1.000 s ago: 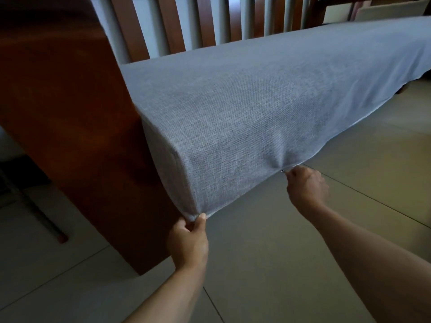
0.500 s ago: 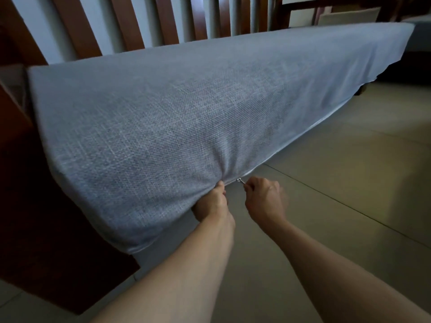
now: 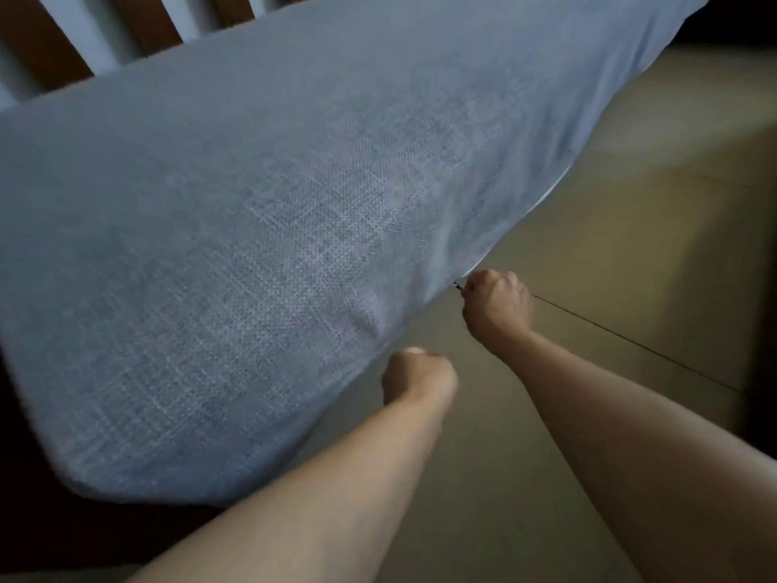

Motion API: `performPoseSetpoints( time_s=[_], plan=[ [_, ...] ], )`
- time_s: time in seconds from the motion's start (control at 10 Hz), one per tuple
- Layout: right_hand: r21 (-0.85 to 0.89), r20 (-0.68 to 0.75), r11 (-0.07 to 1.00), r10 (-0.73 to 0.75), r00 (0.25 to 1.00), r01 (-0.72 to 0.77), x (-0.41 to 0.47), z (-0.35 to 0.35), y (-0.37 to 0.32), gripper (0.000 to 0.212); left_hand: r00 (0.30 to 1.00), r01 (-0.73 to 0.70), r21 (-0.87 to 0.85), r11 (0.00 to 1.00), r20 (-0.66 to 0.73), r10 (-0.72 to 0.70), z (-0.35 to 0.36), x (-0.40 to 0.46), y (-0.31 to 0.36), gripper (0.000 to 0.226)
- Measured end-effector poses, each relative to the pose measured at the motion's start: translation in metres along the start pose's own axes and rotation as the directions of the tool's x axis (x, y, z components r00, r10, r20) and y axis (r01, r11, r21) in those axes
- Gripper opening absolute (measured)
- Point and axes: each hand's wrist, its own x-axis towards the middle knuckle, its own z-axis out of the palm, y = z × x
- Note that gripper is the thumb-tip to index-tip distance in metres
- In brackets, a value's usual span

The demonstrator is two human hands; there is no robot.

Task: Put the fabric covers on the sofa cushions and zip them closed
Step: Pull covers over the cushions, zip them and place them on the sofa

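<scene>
Zip work along the grey fabric cover (image 3: 260,229).
I see my right hand (image 3: 498,305) fisted on the zipper pull (image 3: 457,285) at the cover's lower edge; my left hand (image 3: 418,378) curls closed just beside the cloth, its hold unclear.

A long sofa cushion (image 3: 260,229) in a grey fabric cover (image 3: 378,119) is lying across the frame, in front of wooden slats (image 3: 54,44). The right hand (image 3: 498,307) is pinching a small metal zipper pull (image 3: 458,285) at the cover's lower edge. The left hand (image 3: 418,378) is gripping that same edge just beside it, above the tiled floor (image 3: 630,212).
</scene>
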Motion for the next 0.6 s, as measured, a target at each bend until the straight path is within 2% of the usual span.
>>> performPoseSetpoints(
  time_s=[0.1, 0.2, 0.3, 0.4, 0.6],
  plan=[
    [0.052, 0.092, 0.997, 0.056, 0.994, -0.061, 0.004, -0.014, -0.007, 0.027, 0.677, -0.641, 0.752, 0.152, 0.462, 0.573, -0.018, -0.012, 0.055, 0.036],
    [0.123, 0.146, 0.986, 0.093, 0.985, -0.111, 0.004, -0.021, -0.009, 0.027, 0.569, -0.452, 0.513, -0.73, 0.796, 0.206, -0.046, 0.003, 0.103, 0.047],
    [0.152, 0.174, 0.98, 0.1, 0.98, -0.127, 0.007, -0.027, -0.009, 0.026, 0.712, -0.328, 0.259, -0.908, 0.7, -0.058, -0.059, 0.017, 0.113, 0.054],
    [0.151, 0.177, 0.985, 0.053, 0.983, -0.08, 0.01, -0.031, -0.007, 0.025, 0.749, -0.357, 0.187, -0.915, 0.643, -0.161, -0.052, 0.022, 0.114, 0.057],
    [0.115, 0.135, 0.993, -0.053, 0.989, 0.037, 0.025, -0.015, 0.012, 0.028, 0.708, -0.382, -0.021, -0.924, 0.636, -0.307, -0.024, 0.053, 0.122, 0.073]
  ],
)
